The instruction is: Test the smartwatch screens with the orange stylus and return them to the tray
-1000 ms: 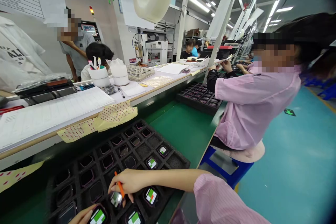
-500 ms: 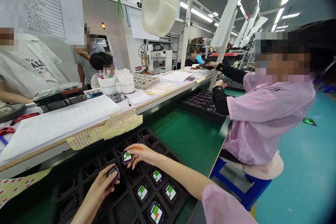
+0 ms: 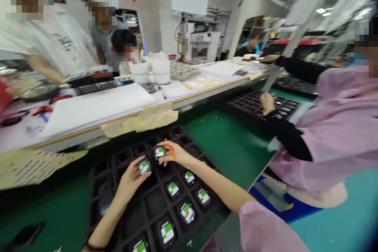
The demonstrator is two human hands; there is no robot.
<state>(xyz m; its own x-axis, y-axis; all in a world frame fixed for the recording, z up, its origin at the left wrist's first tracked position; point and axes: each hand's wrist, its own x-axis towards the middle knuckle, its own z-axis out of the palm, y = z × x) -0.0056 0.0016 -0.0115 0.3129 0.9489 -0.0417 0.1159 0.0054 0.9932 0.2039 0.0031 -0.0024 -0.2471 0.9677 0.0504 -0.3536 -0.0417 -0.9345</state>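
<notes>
On the green bench [image 3: 233, 141], a black tray [image 3: 158, 219] bears at least six lit watches [image 3: 187, 212]; other cells [image 3: 154, 202] show none. Above it, the left hand [image 3: 131, 177] and right hand [image 3: 178, 155] each pinch another watch [image 3: 144, 166] between fingers, neither in a cell.

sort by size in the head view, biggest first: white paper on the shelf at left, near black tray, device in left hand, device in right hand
1. Near black tray
2. White paper
3. Unranked: device in left hand and device in right hand look too alike
</notes>
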